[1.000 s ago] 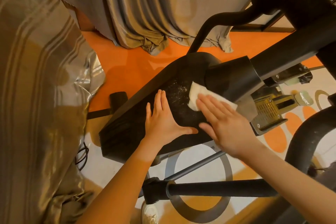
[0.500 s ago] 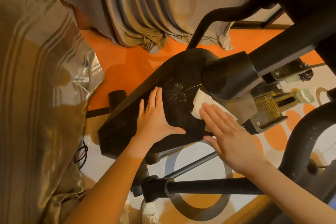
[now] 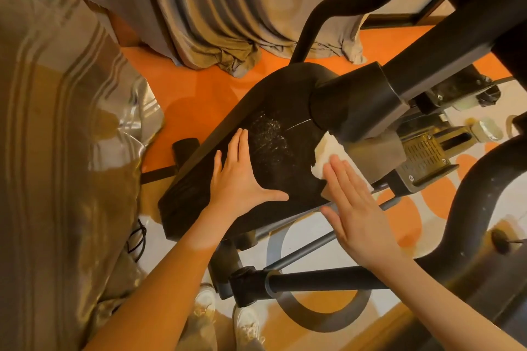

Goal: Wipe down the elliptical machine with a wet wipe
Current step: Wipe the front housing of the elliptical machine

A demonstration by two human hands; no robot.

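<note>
Your flat right hand (image 3: 360, 216) has slid the crumpled white wet wipe (image 3: 328, 158) rightward off the black elliptical housing's (image 3: 273, 162) dusty patch; your flat, spread-fingered left hand (image 3: 242, 177) stays braced there.

Both the left hand (image 3: 239, 179) and right hand (image 3: 359, 216) lie flat, fingers (image 3: 339, 177) straight.

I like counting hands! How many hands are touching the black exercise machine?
2. The left hand rests flat on the black cover. The right hand presses the white wipe against it, beside the thick post.
</note>
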